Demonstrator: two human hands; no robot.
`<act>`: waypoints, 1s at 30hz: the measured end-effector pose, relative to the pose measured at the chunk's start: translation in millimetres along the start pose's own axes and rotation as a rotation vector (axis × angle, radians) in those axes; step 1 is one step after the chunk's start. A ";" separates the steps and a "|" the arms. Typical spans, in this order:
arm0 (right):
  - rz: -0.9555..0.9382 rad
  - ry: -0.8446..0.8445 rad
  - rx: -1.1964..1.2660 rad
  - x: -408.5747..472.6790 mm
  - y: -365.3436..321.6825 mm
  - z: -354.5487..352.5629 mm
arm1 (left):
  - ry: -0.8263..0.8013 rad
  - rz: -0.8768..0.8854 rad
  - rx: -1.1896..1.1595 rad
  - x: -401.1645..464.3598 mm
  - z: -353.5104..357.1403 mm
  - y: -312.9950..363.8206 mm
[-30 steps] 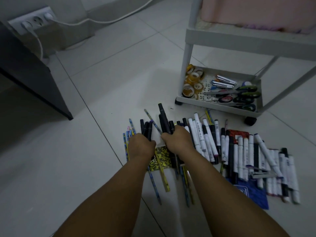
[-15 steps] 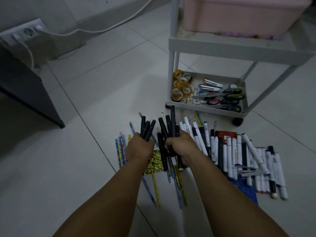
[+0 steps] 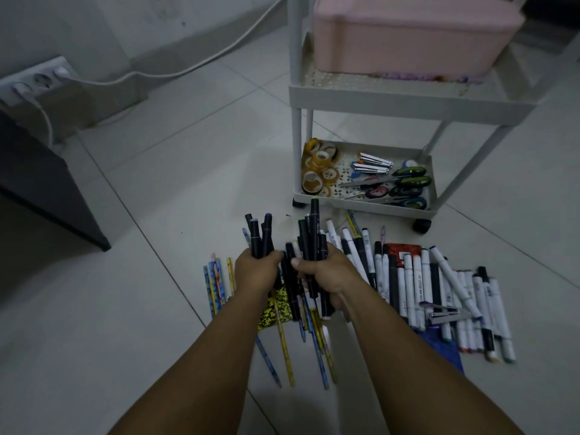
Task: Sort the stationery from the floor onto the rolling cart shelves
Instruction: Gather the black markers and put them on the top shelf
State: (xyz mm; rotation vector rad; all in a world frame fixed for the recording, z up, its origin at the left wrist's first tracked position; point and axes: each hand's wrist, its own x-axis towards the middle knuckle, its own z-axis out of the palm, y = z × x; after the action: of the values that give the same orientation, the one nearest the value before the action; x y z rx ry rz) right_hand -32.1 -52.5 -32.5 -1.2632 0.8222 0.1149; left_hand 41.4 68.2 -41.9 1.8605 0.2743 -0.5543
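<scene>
My left hand (image 3: 255,273) grips a small bunch of black markers (image 3: 260,237) that stick up from the fist. My right hand (image 3: 326,273) grips a bigger bundle of black markers (image 3: 310,237), lifted off the floor. White markers (image 3: 414,284) lie in a row on the floor to the right. Patterned pencils (image 3: 216,284) lie to the left and under my forearms. The white rolling cart (image 3: 405,102) stands beyond the pile; its bottom shelf (image 3: 364,207) holds tape rolls (image 3: 317,171), staplers (image 3: 373,163) and scissors (image 3: 398,183).
A pink box (image 3: 408,36) fills the cart's middle shelf. A metal stapler (image 3: 445,315) lies on the white markers, and a red notebook (image 3: 400,249), a blue one (image 3: 442,343) and a yellow patterned one (image 3: 273,306) lie under the pile. Dark furniture (image 3: 40,189) stands left, with a wall socket (image 3: 34,81) and cable.
Both hands have risen from the floor with their black markers and now hold the bundles upright. The view has tilted up, showing more of the cart's middle shelf.
</scene>
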 end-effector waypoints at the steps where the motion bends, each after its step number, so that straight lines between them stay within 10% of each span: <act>1: -0.009 -0.002 0.023 -2.3 -1.4 -0.3 | -0.011 -0.012 -0.013 -0.5 0.2 0.8; 12: -0.031 0.093 -0.001 -15.0 -24.1 -13.4 | -0.179 -0.240 -0.250 -19.4 5.6 28.0; 30: -0.019 0.174 -0.097 -155.6 -176.8 -50.7 | -0.134 -0.088 -0.101 -150.4 5.9 205.7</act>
State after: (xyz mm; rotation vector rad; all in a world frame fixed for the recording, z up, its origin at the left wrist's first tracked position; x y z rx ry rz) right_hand -79.0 -101.8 198.6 -1.3860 0.9632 0.0298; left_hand 1.8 1.8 201.0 1.7121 0.2903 -0.7097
